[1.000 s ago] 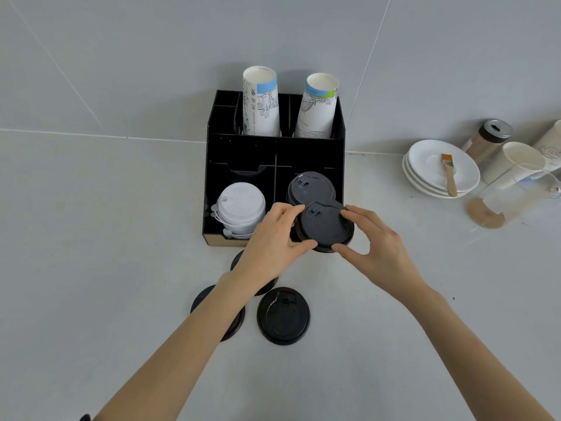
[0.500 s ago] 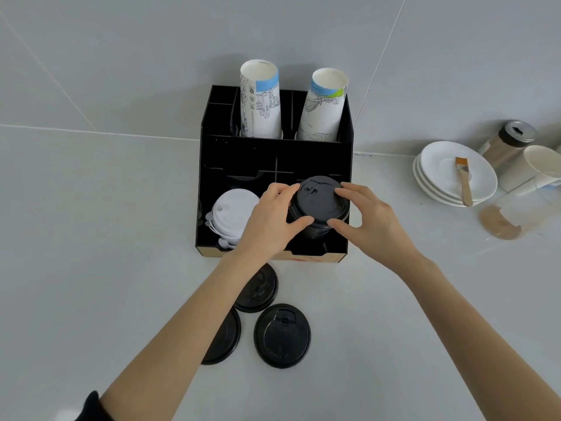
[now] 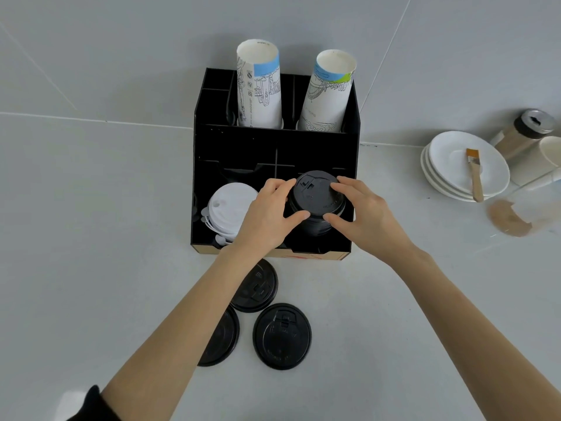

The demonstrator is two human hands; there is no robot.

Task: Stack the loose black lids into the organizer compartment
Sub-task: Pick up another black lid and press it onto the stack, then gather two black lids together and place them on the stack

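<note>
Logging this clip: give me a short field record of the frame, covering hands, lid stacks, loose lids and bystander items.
left hand: fingers on the left edge of the top black lid
right hand: fingers on that lid's right edge
black lid stack: front right compartment of the black organizer, top lid sitting on it
white lids: front left compartment
loose black lids: three on the counter in front, far, near right, near left partly under the left forearm
paper cups: two stacks in the rear slots
right side: white plates with a brush
</note>
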